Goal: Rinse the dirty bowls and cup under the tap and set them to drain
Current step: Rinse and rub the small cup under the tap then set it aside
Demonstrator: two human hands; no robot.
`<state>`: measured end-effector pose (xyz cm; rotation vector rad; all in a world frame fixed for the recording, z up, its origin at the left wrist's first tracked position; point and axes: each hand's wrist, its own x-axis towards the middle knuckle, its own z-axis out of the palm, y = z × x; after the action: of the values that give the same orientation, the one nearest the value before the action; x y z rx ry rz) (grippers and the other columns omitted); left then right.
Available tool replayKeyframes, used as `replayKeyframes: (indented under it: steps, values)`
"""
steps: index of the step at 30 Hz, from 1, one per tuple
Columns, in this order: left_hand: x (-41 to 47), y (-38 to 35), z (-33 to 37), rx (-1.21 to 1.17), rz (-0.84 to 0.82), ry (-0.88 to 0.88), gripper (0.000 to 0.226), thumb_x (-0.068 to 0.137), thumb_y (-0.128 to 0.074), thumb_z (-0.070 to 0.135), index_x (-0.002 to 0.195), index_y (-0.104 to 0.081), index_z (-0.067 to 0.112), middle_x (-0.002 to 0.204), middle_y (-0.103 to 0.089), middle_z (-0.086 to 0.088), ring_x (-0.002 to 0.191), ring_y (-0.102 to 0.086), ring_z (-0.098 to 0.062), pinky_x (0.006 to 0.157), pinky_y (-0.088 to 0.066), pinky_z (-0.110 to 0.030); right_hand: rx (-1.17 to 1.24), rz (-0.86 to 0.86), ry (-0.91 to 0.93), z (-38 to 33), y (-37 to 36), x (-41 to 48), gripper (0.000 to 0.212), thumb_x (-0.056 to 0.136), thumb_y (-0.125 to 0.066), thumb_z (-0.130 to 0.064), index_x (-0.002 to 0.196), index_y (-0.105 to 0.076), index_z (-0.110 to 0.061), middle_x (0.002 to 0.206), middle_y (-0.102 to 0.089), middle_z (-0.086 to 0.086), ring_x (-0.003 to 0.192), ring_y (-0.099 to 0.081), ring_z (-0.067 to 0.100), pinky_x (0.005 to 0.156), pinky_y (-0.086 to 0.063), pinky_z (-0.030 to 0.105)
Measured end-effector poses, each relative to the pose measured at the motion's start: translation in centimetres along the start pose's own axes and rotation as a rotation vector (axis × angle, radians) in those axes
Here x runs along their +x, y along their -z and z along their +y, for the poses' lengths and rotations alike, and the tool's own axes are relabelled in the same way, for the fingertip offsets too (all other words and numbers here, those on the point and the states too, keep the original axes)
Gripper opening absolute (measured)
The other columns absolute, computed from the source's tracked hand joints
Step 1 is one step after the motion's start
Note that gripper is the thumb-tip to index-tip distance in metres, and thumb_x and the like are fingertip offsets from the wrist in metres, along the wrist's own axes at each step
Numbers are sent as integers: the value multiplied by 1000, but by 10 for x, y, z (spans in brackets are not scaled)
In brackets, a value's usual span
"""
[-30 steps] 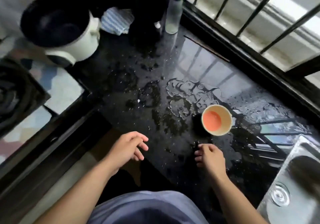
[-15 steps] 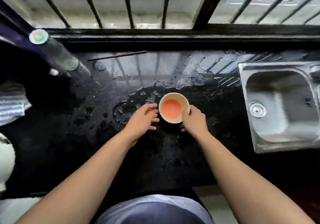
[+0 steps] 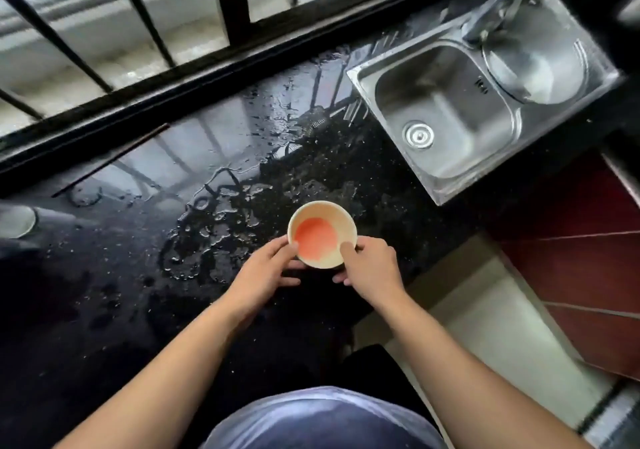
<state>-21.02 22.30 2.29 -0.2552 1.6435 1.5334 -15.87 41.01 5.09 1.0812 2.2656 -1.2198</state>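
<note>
A cream bowl (image 3: 332,214) with orange-pink residue in its bottom sits low over the wet black counter (image 3: 173,258). My left hand (image 3: 266,272) grips its left side with the thumb on the rim. My right hand (image 3: 372,270) grips its right side, thumb over the rim. Whether the bowl rests on the counter or is lifted, I cannot tell. The steel sink (image 3: 446,109) lies to the upper right, with the tap (image 3: 498,8) at its far corner. A round steel bowl or lid (image 3: 535,64) sits at the sink's right end.
Puddles of water (image 3: 214,226) spread over the counter left of the bowl. A thin dark stick (image 3: 110,161) lies near the window sill. Black window bars (image 3: 228,1) run along the back. A bottle base (image 3: 15,221) shows at the far left edge. Red floor tiles (image 3: 571,240) lie right.
Both hands have closed onto the bowl's sides, thumbs on the rim. The view has swung right, so the sink and tap now show fully.
</note>
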Motion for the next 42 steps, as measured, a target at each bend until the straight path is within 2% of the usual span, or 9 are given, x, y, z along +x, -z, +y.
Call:
replayKeyframes:
  steps: [8, 15, 18, 20, 26, 32, 35, 39, 42]
  values:
    - [24, -149, 5, 12, -156, 43, 25, 89, -63, 22, 108, -80, 28, 108, -81, -13, 96, -78, -27, 82, -66, -37, 118, 69, -23, 108, 120, 2, 39, 89, -44, -37, 79, -69, -9, 61, -72, 8, 46, -71, 6, 64, -61, 46]
    - [72, -323, 15, -49, -118, 70, 30, 75, -65, 26, 98, -82, 19, 109, -79, -23, 102, -78, -36, 82, -66, -39, 155, -2, 94, 200, 276, 56, 26, 91, -51, -47, 78, -67, -30, 53, -67, 4, 45, -70, 8, 57, -51, 28]
    - [87, -385, 30, -95, -7, 82, 23, 67, -64, 25, 82, -80, 16, 97, -80, -24, 94, -80, -37, 72, -65, -36, 161, -35, 129, 215, 335, 83, 38, 95, -46, -57, 98, -74, -32, 53, -66, -2, 48, -71, 9, 61, -53, 28]
    - [102, -416, 45, -157, 13, 89, 38, 67, -59, 17, 100, -72, 4, 107, -77, -31, 101, -77, -42, 74, -65, -39, 157, -48, 149, 217, 370, 106, 48, 94, -42, -62, 113, -74, -32, 62, -74, -2, 51, -71, 7, 74, -59, 33]
    - [167, -465, 97, -279, 9, 123, 61, 74, -51, 18, 131, -57, -1, 127, -71, -29, 100, -77, -35, 65, -63, -34, 227, -86, 127, 196, 446, 197, 32, 87, -44, -58, 87, -74, -46, 70, -77, -2, 51, -73, 14, 60, -63, 39]
    - [241, -478, 154, -374, 95, 9, 51, 72, -58, 21, 121, -72, 17, 126, -75, -13, 114, -73, -35, 82, -64, -39, 198, -100, 91, 153, 515, 298, 28, 98, -54, -22, 119, -71, -26, 85, -79, -8, 62, -75, 11, 52, -59, 27]
    - [268, -482, 176, -451, 208, 15, 42, 64, -57, 18, 101, -78, 22, 110, -78, -11, 106, -74, -40, 76, -64, -44, 103, -114, 135, 114, 545, 349, 27, 97, -56, -26, 120, -69, -31, 102, -77, -8, 83, -76, 11, 69, -64, 36]
    - [291, -487, 198, -566, 295, 18, 65, 57, -61, 21, 121, -61, 8, 124, -65, -27, 109, -69, -54, 72, -63, -44, -224, -77, 360, 52, 565, 416, 43, 94, -54, -30, 136, -61, -29, 116, -64, -11, 106, -62, 12, 92, -48, 32]
    - [302, -491, 207, -691, 379, -10, 72, 55, -62, 24, 124, -58, 8, 125, -63, -29, 103, -73, -50, 71, -63, -42, -428, -59, 564, -6, 564, 478, 53, 90, -54, -25, 143, -55, -20, 141, -56, 5, 129, -54, 25, 106, -42, 37]
